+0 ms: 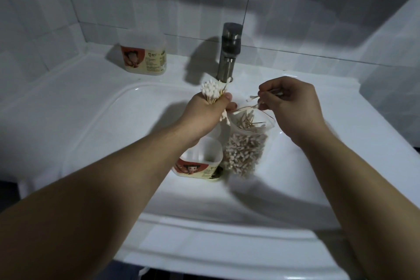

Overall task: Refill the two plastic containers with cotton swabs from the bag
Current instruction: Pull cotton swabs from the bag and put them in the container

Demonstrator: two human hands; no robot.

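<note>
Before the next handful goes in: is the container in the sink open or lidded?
Open: the container stands upright with no lid, its pale inside visible through the top and looking mostly empty.

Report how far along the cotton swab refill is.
Done: nothing clearly; the open container in the basin looks empty. In hand: the left hand grips a bundle of swabs, and the right hand pinches a few swabs above the bag. Left: fill the open container; the lidded container by the wall hides its contents, so unclear.
</note>
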